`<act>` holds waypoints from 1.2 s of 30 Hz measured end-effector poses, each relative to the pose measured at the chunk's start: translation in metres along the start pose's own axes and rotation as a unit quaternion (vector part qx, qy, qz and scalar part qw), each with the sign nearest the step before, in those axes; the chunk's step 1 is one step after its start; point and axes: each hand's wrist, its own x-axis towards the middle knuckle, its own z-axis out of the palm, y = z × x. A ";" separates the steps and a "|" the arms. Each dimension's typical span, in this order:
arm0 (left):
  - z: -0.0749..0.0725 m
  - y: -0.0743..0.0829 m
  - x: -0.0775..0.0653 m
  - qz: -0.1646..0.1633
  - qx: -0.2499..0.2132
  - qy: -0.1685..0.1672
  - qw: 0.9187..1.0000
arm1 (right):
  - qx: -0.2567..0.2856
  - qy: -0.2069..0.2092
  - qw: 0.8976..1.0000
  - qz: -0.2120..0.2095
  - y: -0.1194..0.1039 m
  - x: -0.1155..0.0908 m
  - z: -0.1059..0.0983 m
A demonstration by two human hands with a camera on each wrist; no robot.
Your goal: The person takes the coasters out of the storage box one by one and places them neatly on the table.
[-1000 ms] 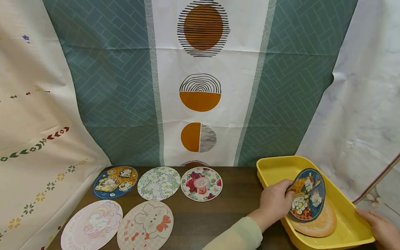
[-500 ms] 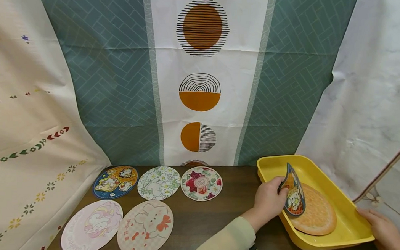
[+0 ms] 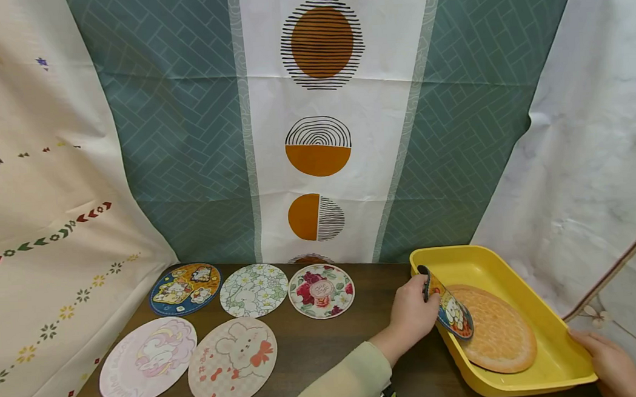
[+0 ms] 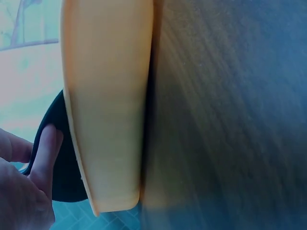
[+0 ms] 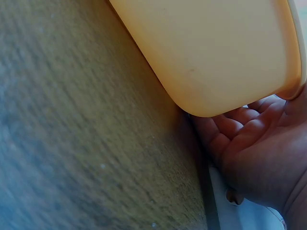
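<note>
Between thumb and fingers, my left hand point(image 3: 414, 310) pinches the edge of a round blue-and-orange cartoon mat point(image 3: 453, 313). The mat bends and leans across the left rim of the yellow tray point(image 3: 564, 344). Its dark underside point(image 4: 69, 167) faces the left wrist camera, beside my left hand point(image 4: 31, 187) and the tray's outer wall point(image 4: 108, 110). Inside the tray lies a round bread-patterned mat point(image 3: 503, 333). My right hand point(image 3: 612, 359) holds the tray's near right corner. In the right wrist view, that hand point(image 5: 259, 143) has its fingers curled under the tray's end.
On the left of the dark wooden table point(image 3: 328, 368) lie several round mats: a blue-orange one point(image 3: 186, 290), a green floral one point(image 3: 254, 290), a rose one point(image 3: 321, 291), a unicorn one point(image 3: 147, 362) and a bear one point(image 3: 233, 363). Patterned cloths point(image 3: 188, 139) hang behind.
My left hand has moved left, drawing the cartoon mat from above the bread-patterned mat to the tray's left rim. More of the bread-patterned mat shows. My right hand stays on the tray corner.
</note>
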 end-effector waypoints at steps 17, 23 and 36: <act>-0.029 -0.011 -0.006 -0.047 -0.087 -0.020 0.995 | -0.007 -0.017 1.000 -0.002 -0.002 -0.001 0.000; -0.037 -0.011 -0.007 -0.051 -0.061 -0.024 0.997 | -0.002 -0.014 1.000 0.004 -0.002 -0.002 0.000; -0.052 -0.025 -0.009 -0.074 -0.122 -0.049 0.989 | -0.003 -0.018 1.000 0.004 -0.001 -0.002 -0.001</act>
